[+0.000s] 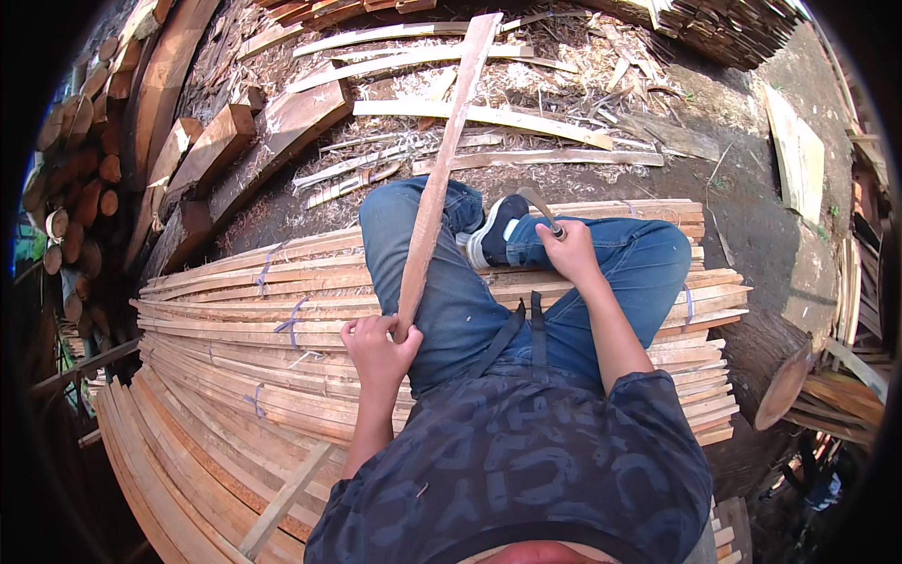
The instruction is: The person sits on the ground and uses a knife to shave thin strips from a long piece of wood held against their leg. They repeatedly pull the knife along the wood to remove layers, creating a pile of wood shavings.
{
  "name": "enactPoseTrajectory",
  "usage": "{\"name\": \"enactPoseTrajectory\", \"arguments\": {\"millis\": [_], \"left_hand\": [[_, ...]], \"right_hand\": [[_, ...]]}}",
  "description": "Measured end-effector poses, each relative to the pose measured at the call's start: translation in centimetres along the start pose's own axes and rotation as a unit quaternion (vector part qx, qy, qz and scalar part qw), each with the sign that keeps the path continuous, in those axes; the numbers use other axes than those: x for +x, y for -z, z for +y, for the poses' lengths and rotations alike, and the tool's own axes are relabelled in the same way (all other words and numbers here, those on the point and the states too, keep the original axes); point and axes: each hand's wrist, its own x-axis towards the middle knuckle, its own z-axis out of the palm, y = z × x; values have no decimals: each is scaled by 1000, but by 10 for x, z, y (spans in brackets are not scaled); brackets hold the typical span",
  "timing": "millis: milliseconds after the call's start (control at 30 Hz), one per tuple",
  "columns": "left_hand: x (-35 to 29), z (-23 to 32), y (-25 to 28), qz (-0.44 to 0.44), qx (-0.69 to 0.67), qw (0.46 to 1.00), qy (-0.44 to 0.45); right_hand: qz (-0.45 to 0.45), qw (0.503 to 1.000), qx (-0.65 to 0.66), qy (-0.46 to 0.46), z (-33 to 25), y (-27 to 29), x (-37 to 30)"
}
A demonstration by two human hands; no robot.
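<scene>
I sit on a stack of bundled wooden slats [235, 310], in blue jeans with one dark shoe [496, 235] drawn up. My left hand [379, 346] grips the near end of a long reddish wooden slat [437, 179] that lies across my left thigh and reaches away over the ground. My right hand [568, 252] rests on my right knee and holds a curved blade tool [543, 209] by its handle, the blade pointing up and left, apart from the slat.
Loose slats and wood shavings [489, 113] cover the ground ahead. Thick beams [282, 127] and stacked logs [80, 179] lie to the left. A cut log stump [775, 371] stands at my right, with a flat board [799, 155] beyond it and more stacked wood [723, 28] at the top right.
</scene>
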Motion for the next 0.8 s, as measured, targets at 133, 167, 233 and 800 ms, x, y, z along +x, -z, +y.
{"name": "enactPoseTrajectory", "arguments": {"millis": [133,167,233,800], "left_hand": [[2,-11,6,-3,-41,999,-20],[3,-10,5,1,-52,998,-25],[4,-8,5,5,-70,997,-26],[-9,-2,-13,-37,-225,971,72]], "right_hand": [[34,999,-6,16,0,18,-2],[39,999,-6,20,0,21,-4],[40,999,-6,13,2,26,-6],[-31,973,-113,199,-109,9,-11]]}}
